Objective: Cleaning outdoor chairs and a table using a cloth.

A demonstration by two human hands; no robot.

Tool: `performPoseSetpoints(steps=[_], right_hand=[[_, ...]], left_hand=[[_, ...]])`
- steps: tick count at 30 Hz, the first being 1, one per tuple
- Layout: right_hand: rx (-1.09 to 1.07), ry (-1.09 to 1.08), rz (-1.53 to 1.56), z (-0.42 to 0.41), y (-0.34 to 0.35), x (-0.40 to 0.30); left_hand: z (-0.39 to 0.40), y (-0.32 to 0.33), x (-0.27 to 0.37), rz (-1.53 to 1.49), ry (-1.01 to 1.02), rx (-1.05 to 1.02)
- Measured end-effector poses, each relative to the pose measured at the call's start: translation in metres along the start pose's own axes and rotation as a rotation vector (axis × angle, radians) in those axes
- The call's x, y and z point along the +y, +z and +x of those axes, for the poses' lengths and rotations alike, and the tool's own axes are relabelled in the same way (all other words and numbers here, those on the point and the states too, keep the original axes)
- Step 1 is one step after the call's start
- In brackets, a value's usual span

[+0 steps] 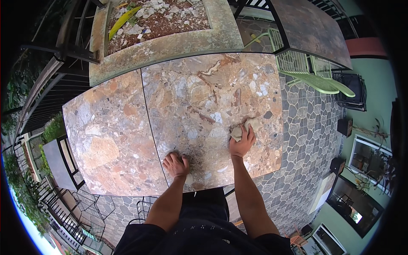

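Observation:
In front of me is a stone-patterned tabletop (197, 95) in brown, orange and grey, split by a dark seam left of its middle. My right hand (243, 142) presses a bunched beige cloth (251, 123) against the surface, toward the table's right side. Part of the cloth is hidden under the palm and fingers. Closer to my body, just right of the seam, my left hand (176, 165) rests palm down on the bare top. Its fingers are bent and the thumb stands apart, with nothing visible in its grasp.
A concrete planter (165, 47) with soil and white stones borders the table's far edge. Green metal chairs (314, 81) and another dark table (314, 28) stand at the far right. Stone-patterned paving (302, 124) runs along the right side. Black railings (54, 105) are on the left.

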State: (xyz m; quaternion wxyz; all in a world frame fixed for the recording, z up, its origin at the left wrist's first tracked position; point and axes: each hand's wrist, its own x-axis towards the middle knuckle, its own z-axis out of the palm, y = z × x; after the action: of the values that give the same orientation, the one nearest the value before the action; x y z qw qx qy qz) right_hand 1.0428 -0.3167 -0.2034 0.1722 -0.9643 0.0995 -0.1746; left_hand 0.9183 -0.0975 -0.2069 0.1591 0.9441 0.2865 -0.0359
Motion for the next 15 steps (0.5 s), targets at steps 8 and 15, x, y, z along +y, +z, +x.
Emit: performPoseSetpoints(steps=[8, 15], right_hand=[[-0.009, -0.053, 0.062, -0.001, 0.0, 0.007], [-0.044, 0.092, 0.126, -0.009, 0.008, -0.018]], left_hand=[[-0.001, 0.005, -0.003, -0.028, 0.034, 0.085], [0.002, 0.0, -0.001, -0.046, 0.024, 0.117]])
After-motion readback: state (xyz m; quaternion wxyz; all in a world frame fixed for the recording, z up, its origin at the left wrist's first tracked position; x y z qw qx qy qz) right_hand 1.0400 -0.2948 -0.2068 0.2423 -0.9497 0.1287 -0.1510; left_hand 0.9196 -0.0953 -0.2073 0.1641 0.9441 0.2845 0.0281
